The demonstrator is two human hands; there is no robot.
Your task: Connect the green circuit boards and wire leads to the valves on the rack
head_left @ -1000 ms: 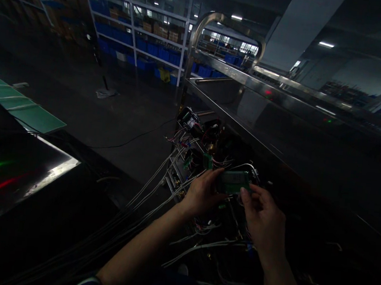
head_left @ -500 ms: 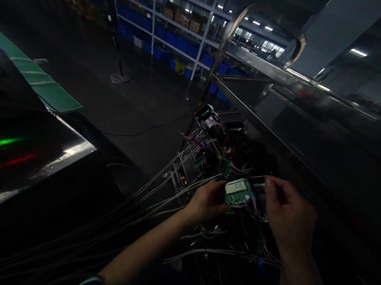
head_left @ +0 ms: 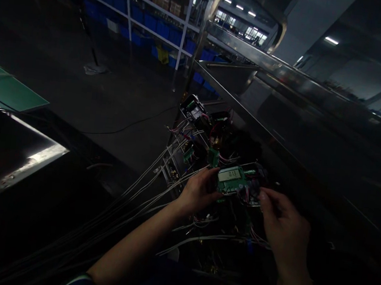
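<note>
A small green circuit board with a lit digital display (head_left: 231,179) sits among a tangle of wires on a metal rack. My left hand (head_left: 196,192) grips the board's left edge, fingers curled round it. My right hand (head_left: 282,224) hovers just right of the board, fingers bent and close together near the red wires (head_left: 249,196) at the board's right end. Whether it pinches a wire is too dark to tell. More wired modules (head_left: 194,111) lie farther back on the rack.
A stainless steel cart (head_left: 284,93) with a curved handle rises to the right. Bundles of grey cables (head_left: 130,199) run down to the left. A dark glossy surface (head_left: 11,164) and green mat (head_left: 5,89) lie at left. Shelving with blue bins (head_left: 149,20) stands far back.
My right hand has dropped from the board's upper right corner to just below its right end. The display digits have changed. The camera view shifted slightly.
</note>
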